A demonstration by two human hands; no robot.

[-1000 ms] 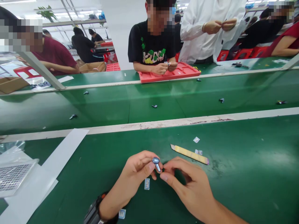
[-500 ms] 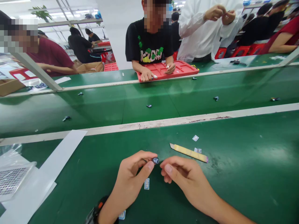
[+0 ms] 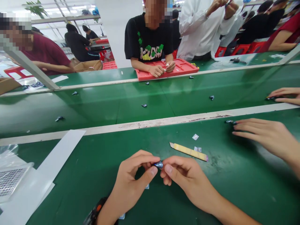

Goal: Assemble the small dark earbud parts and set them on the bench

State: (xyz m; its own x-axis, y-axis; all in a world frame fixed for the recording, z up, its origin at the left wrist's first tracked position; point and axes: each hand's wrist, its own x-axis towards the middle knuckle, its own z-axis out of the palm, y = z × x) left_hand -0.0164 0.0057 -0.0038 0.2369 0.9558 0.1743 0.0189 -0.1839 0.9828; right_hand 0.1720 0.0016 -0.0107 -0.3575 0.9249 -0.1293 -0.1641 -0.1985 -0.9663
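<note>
**Small blue part pinched between both hands, work on it looked mid-way**

Over on the left of the tabletop (image 3: 234,187) we had a clear plastic bag (image 3: 11,175) lying on white sheets of paper (image 3: 58,153), untouched. Our left hand (image 3: 133,181) was curled in, thumb and forefinger closed on a small blue part (image 3: 158,164) held just above the green surface. A small label (image 3: 147,186) peeked out beneath that hand, and another label (image 3: 122,216) lay near the wrist, by the watch (image 3: 93,214).

Our right hand (image 3: 187,179) met the left at the middle, its thumb and fingertip pressed to the other end of the same blue part. So both hands were pinching it at once, and we judged the piece to be in the middle of handling, neither set down nor passed on. Whether a label was already on it we could not tell; it was too small.

Just beyond the right hand lay a yellow strip (image 3: 188,151), with two loose labels (image 3: 197,149) near it.

Farther right, a co-worker's hand (image 3: 267,136) reached in, fingers spread, near a dark part (image 3: 229,121) at the white divider (image 3: 150,123). On the belt (image 3: 93,106) behind it, several parts were scattered.
</note>
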